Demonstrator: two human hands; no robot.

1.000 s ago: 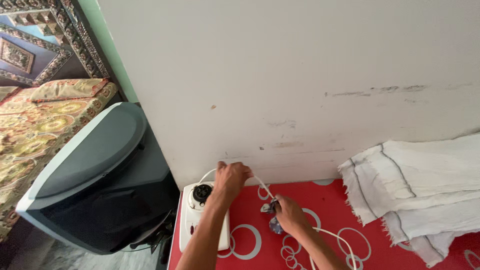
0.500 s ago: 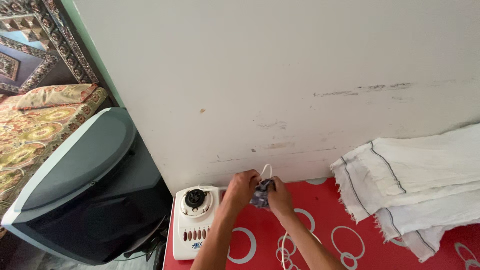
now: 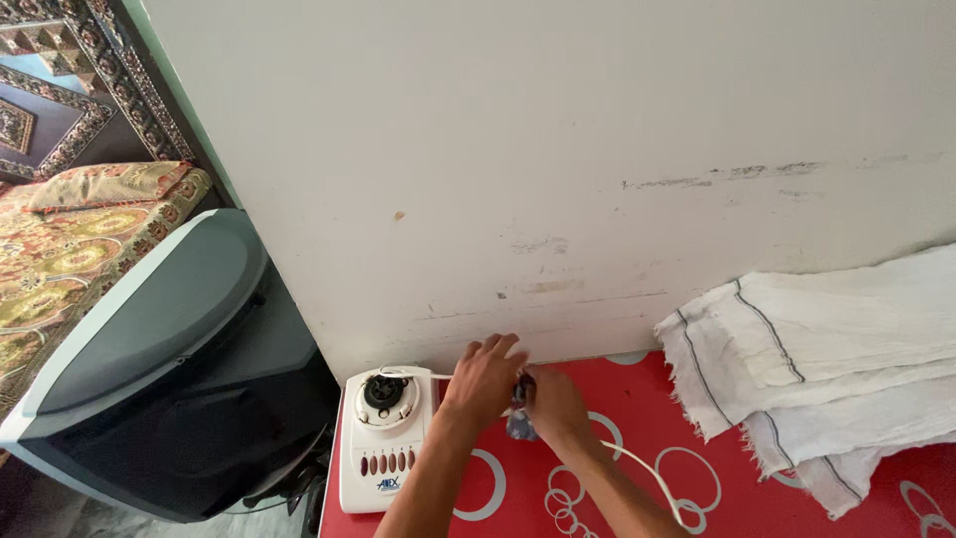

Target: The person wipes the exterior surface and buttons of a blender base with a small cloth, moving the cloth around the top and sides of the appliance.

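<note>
Your two forearms are rising from the bottom edge and meeting over the red tablecloth with white rings (image 3: 478, 488). A white cord (image 3: 647, 476) is trailing beside your right forearm toward the lower edge; half a second ago it was looping up above your hands against the wall, and now that loop is gone, the cord lying low.

Your right hand (image 3: 554, 406) is gripping a small dark bluish bundle (image 3: 520, 418), which looks like the plug end wrapped in plastic, partly hidden between the hands. Your left hand (image 3: 485, 379) is curling around the cord just above the bundle, fingers spread and pressing close to the right hand; both have been sliding a little lower on the cloth.

A thin run of cord is leading left to the white blender base (image 3: 383, 438), which is sitting at the table's left edge, dark coupling on top, row of buttons below.

Further out: frayed white towels (image 3: 827, 369) at right, a grey television (image 3: 169, 369) at left, the scuffed wall (image 3: 558, 169) behind
</note>
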